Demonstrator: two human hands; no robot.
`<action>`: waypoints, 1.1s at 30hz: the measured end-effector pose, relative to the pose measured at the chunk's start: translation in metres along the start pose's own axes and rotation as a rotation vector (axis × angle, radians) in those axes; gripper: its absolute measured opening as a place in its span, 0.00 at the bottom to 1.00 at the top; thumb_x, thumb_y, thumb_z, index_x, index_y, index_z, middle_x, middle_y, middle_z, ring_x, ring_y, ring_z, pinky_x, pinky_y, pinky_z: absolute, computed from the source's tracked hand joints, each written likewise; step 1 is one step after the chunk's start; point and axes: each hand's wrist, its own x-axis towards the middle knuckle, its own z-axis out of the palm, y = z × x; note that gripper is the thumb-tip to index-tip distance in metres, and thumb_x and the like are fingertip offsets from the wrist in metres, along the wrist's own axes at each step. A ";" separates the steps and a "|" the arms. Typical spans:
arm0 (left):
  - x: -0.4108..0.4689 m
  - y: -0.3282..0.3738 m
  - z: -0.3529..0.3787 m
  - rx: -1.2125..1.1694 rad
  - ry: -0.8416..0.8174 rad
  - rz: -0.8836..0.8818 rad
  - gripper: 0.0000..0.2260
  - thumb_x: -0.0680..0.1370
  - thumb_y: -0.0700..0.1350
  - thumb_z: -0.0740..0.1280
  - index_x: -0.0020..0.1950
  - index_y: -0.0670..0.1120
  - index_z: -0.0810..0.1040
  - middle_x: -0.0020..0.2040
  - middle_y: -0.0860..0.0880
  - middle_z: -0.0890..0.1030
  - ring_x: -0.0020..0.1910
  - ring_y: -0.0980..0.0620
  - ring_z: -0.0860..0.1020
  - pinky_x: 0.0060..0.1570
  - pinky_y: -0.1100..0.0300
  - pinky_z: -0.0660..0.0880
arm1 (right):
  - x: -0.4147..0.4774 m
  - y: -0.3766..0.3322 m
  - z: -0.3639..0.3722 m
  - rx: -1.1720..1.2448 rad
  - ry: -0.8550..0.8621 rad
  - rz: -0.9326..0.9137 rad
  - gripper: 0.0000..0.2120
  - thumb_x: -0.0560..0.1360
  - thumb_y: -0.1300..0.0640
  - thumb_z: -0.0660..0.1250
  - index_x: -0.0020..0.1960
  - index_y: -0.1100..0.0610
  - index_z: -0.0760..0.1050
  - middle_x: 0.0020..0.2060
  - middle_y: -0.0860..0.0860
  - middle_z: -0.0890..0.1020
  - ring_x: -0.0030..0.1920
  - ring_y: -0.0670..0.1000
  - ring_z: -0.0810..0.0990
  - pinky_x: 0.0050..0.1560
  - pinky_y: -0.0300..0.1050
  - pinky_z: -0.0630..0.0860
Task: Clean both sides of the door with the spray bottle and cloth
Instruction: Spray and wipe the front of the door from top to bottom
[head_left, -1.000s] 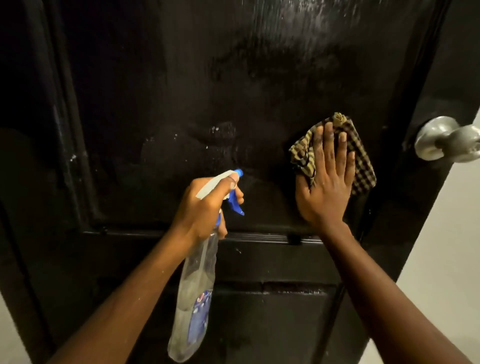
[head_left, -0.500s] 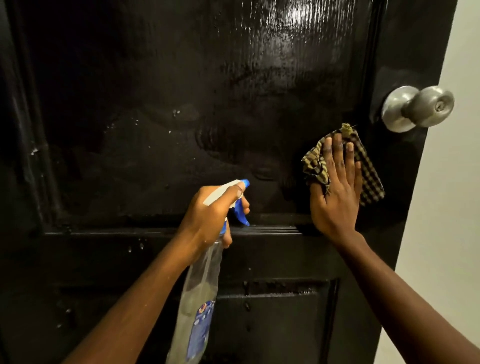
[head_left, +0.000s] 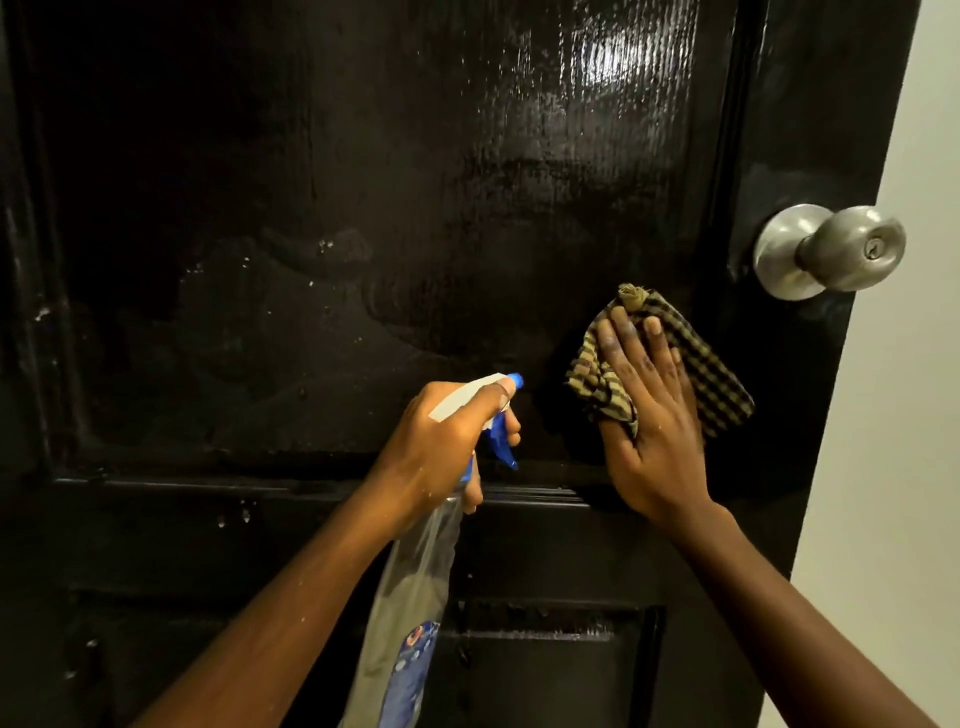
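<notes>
Left grip (head_left: 447, 441) curling round bottle (head_left: 410, 597); right grip (head_left: 654, 431), flat-open, pressing cloth (head_left: 714, 376) on wet door (head_left: 363, 156); unpinched cloth possibly sliding out, drips possibly streaking.

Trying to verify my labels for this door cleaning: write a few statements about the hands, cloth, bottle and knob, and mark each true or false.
1. The left hand grips the spray bottle. True.
2. The right hand presses the checked cloth against the black door with straight fingers. True.
3. The cloth covers the door knob. False: the knob is bare, above and to the right of the cloth.
4. The bottle's trigger is red. False: it is blue.
</notes>
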 end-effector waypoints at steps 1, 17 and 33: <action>-0.001 -0.001 -0.002 -0.007 0.010 -0.007 0.22 0.83 0.51 0.58 0.42 0.35 0.78 0.42 0.40 0.83 0.19 0.43 0.72 0.22 0.60 0.69 | 0.003 -0.002 0.001 0.062 0.022 0.039 0.30 0.80 0.53 0.55 0.81 0.55 0.56 0.81 0.49 0.56 0.82 0.52 0.48 0.81 0.54 0.47; -0.037 -0.017 -0.094 -0.039 0.173 -0.046 0.20 0.83 0.52 0.58 0.44 0.39 0.80 0.43 0.43 0.84 0.22 0.44 0.73 0.25 0.57 0.71 | -0.011 -0.088 0.068 -0.412 -0.165 -0.232 0.33 0.78 0.44 0.56 0.81 0.50 0.54 0.81 0.48 0.54 0.82 0.50 0.49 0.80 0.50 0.44; -0.025 0.002 -0.149 -0.021 0.108 0.018 0.21 0.79 0.55 0.60 0.41 0.38 0.79 0.41 0.39 0.84 0.19 0.43 0.71 0.23 0.60 0.69 | 0.030 -0.107 0.075 -0.453 -0.098 -0.146 0.32 0.79 0.44 0.54 0.82 0.46 0.54 0.81 0.47 0.52 0.82 0.50 0.48 0.80 0.53 0.47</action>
